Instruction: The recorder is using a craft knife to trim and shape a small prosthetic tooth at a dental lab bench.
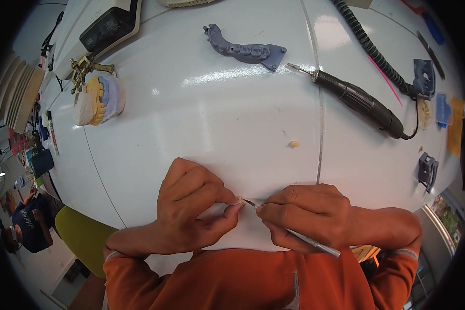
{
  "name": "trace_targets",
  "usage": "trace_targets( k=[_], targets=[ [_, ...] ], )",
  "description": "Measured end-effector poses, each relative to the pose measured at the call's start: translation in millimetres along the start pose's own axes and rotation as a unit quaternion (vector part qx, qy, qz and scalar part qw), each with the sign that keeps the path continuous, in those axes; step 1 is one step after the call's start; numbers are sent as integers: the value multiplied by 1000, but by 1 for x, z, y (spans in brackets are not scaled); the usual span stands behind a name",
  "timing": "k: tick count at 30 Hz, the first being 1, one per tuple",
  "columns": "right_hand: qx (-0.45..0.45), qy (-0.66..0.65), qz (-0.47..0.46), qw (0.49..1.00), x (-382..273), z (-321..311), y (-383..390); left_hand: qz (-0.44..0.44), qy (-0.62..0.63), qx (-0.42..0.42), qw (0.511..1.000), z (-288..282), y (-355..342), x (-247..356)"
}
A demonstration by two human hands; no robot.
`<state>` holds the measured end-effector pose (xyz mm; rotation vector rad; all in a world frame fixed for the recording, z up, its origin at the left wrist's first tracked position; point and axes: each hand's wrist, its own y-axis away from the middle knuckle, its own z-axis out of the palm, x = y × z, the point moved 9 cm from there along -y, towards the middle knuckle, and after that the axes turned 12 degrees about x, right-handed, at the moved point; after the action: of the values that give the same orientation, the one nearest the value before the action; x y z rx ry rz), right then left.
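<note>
My left hand (194, 206) pinches a tiny cream tooth piece (239, 199) between thumb and forefinger, close to the table's near edge. My right hand (307, 214) grips a thin metal hand tool (299, 236) like a pen. Its tip touches the tooth piece. Both forearms wear orange sleeves and come in from below.
On the white table (217, 113) lie a grey-blue dental arch model (245, 49), a yellow and blue plaster cast in a brass articulator (95, 93), a black rotary handpiece (356, 101) with a coiled cable, a small cream crumb (293, 144) and small blue-grey parts (428, 170) at right.
</note>
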<state>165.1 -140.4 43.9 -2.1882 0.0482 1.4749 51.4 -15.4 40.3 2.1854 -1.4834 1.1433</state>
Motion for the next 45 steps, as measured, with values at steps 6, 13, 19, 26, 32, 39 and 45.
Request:
trace_targets(
  k=[6, 13, 19, 26, 32, 39, 45],
  targets=[
    [12, 11, 15, 1000, 3, -2, -3, -1, -6, 7, 1000, 0, 2, 1],
    [18, 9, 17, 1000, 4, -3, -2, 3, -10, 6, 1000, 0, 1, 1],
    [12, 9, 19, 1000, 4, -2, -4, 2, -6, 5, 1000, 0, 2, 0],
    [4, 9, 25, 1000, 3, -3, -7, 0, -9, 2, 1000, 0, 3, 1],
    [13, 8, 20, 1000, 3, -3, -4, -3, -11, 5, 1000, 0, 2, 0],
    [-3, 6, 31, 1000, 4, -2, -7, -8, -9, 4, 1000, -2, -1, 1],
    [15, 10, 20, 1000, 4, -2, -4, -8, -9, 4, 1000, -2, -2, 2]
  ],
)
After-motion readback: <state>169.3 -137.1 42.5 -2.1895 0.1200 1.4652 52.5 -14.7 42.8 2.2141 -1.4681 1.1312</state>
